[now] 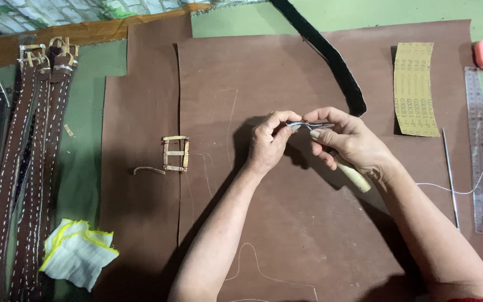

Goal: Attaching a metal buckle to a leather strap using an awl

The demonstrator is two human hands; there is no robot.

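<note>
Small metal piece (308, 124) pinched between left hand (266, 142), right hand (353, 142)

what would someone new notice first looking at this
Two bare hands meet mid-table over a big brown leather sheet: the left hand pinches a small metal piece against a pale-handled tool in the right hand. At the far left lie brown stitched belts, with a strip of sandpaper at upper right.

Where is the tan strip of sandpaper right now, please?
In the head view, the tan sandpaper strip lies upper right on the brown leather sheet, between the black strap and the clear ruler.
</note>
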